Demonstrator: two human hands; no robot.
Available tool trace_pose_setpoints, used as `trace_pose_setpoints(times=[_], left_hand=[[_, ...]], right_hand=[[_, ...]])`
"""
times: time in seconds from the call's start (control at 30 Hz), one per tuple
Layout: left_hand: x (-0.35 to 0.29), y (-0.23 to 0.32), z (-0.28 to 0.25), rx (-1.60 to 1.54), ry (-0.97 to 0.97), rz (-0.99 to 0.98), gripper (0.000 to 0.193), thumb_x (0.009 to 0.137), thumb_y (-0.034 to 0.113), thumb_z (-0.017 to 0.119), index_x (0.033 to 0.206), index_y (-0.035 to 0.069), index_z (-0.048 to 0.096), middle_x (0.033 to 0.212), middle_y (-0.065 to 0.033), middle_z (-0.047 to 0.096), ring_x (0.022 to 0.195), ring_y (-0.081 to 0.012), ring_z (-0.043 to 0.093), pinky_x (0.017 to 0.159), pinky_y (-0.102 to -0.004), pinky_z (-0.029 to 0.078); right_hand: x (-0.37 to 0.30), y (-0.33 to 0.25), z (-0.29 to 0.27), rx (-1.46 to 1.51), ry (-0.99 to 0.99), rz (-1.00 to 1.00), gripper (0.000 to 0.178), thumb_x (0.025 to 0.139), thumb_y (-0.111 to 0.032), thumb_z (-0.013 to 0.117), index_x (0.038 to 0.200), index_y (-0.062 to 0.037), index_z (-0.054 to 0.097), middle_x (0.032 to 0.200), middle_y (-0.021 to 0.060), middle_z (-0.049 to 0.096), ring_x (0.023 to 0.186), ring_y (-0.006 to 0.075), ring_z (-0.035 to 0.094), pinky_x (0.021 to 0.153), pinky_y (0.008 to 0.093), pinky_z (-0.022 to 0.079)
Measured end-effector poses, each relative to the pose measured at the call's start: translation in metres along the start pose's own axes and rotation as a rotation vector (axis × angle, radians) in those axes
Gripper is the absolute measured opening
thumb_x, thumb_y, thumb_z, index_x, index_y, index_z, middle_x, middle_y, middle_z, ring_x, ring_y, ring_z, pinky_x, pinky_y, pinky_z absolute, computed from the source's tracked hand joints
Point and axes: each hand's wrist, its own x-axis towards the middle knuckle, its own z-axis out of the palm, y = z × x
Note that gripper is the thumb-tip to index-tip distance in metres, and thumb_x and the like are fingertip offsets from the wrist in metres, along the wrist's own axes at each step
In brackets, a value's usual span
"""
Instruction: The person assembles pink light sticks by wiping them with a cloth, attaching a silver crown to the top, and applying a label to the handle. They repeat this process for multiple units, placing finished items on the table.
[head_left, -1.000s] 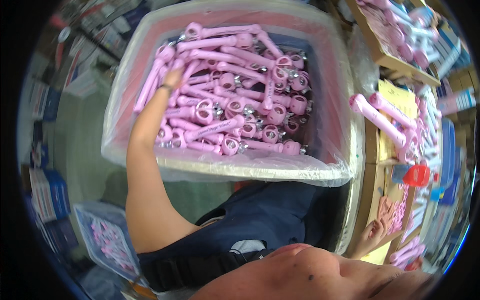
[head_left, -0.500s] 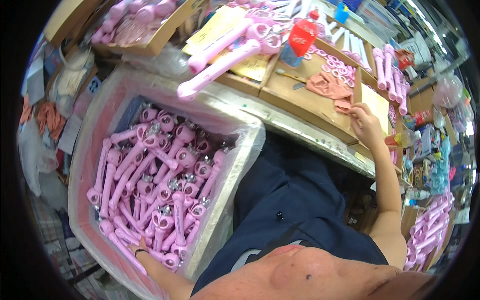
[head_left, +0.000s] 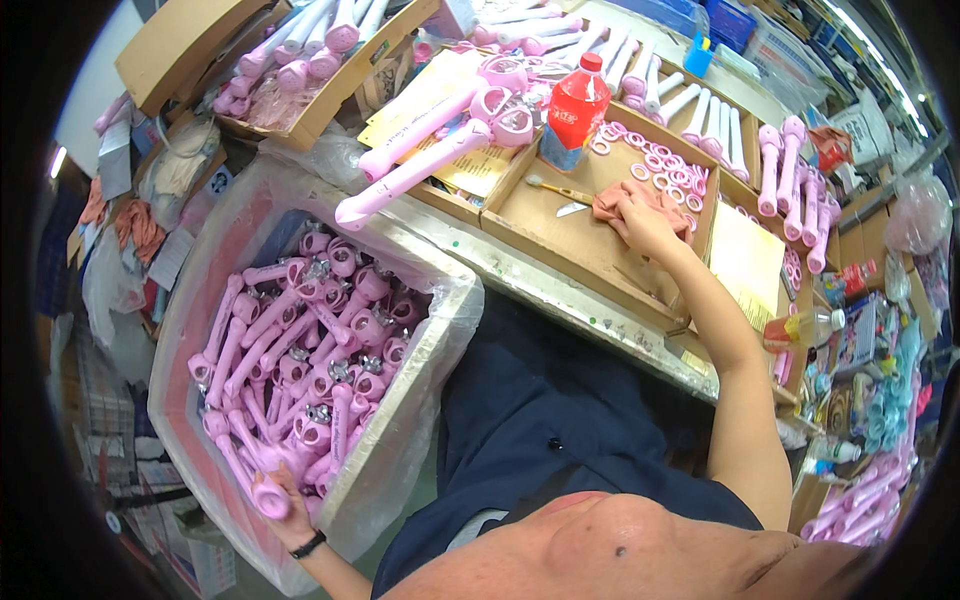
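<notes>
My left hand point(head_left: 292, 520), with a black band on its wrist, is at the near end of a plastic-lined bin point(head_left: 460, 290). Its fingers close round a pink plastic wand-like handle point(head_left: 238, 462) with a round end. Many similar pink handles, several with shiny silver-clear pieces at their heads, fill the bin. Over the table my right hand point(head_left: 645, 222) grips an orange-pink cloth point(head_left: 612, 203) lying in a shallow cardboard tray point(head_left: 560, 245); its fingertips are partly hidden in the folds. A wooden-handled brush point(head_left: 558, 189) lies beside the cloth.
A red-labelled bottle point(head_left: 577, 112) stands at the tray's left, with small pink rings point(head_left: 660, 158) behind the cloth. Pink handles point(head_left: 420, 172) overhang the table edge above the bin. Another bottle point(head_left: 803, 328) is near my right forearm. White-and-pink handles point(head_left: 715, 130) line the back.
My right hand has moved left from the tray's right side onto the cloth. My left hand has brought up a pink handle at the bin's near end. The view has shifted a little.
</notes>
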Motion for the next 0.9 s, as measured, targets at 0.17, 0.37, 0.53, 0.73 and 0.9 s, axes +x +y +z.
trace_pose_setpoints(times=[0.17, 0.37, 0.53, 0.73, 0.9], left_hand=[[-0.104, -0.085, 0.081, 0.727, -0.380, 0.532, 0.079, 0.084, 0.004, 0.054, 0.147, 0.018, 0.009, 0.126, -0.0236, 0.044, 0.069, -0.0165, 0.053, 0.047, -0.0247, 0.047], [-0.128, -0.191, 0.129, 0.856, -0.894, 0.157, 0.067, 0.076, 0.000, 0.063, 0.135, 0.001, 0.032, 0.084, -0.0099, 0.058, 0.068, -0.0160, 0.059, 0.061, -0.0293, 0.051], [-0.133, -0.252, 0.173, 0.971, -1.319, -0.509, 0.077, 0.079, 0.002, 0.066, 0.141, 0.003, 0.020, 0.091, -0.0074, 0.057, 0.073, -0.0119, 0.057, 0.065, -0.0270, 0.049], [-0.160, -0.310, 0.196, 0.837, -1.176, -0.929, 0.055, 0.083, 0.003, 0.060, 0.129, 0.003, 0.031, 0.082, -0.0064, 0.055, 0.058, -0.0137, 0.058, 0.051, -0.0278, 0.049], [-0.167, -0.325, 0.192, 0.764, -1.080, -1.012, 0.052, 0.083, 0.005, 0.061, 0.126, 0.003, 0.032, 0.083, -0.0059, 0.055, 0.058, -0.0133, 0.058, 0.051, -0.0276, 0.050]], right_hand=[[-0.004, 0.036, -0.053, 0.879, 0.262, 0.262, 0.027, 0.090, -0.028, 0.060, 0.092, -0.0020, 0.053, 0.075, 0.0066, 0.057, 0.066, 0.0145, 0.056, 0.060, 0.0280, 0.046], [-0.037, 0.070, -0.066, 1.352, 0.335, 0.746, 0.029, 0.095, -0.035, 0.051, 0.095, -0.0057, 0.053, 0.079, 0.0016, 0.059, 0.061, 0.0107, 0.058, 0.049, 0.0205, 0.043], [-0.048, 0.040, -0.111, 1.550, 0.645, 0.418, 0.019, 0.096, -0.023, 0.049, 0.095, -0.0053, 0.056, 0.081, 0.0011, 0.060, 0.068, 0.0092, 0.058, 0.059, 0.0247, 0.047], [-0.052, -0.036, -0.145, 1.499, 0.984, -0.057, 0.011, 0.096, -0.016, 0.051, 0.099, -0.0056, 0.048, 0.086, 0.0045, 0.057, 0.072, 0.0093, 0.058, 0.060, 0.0224, 0.048], [-0.081, -0.081, -0.082, 0.503, 0.282, -0.450, 0.018, 0.086, -0.009, 0.058, 0.103, -0.0032, 0.059, 0.104, 0.0139, 0.062, 0.093, 0.0279, 0.061, 0.081, 0.0361, 0.048]])
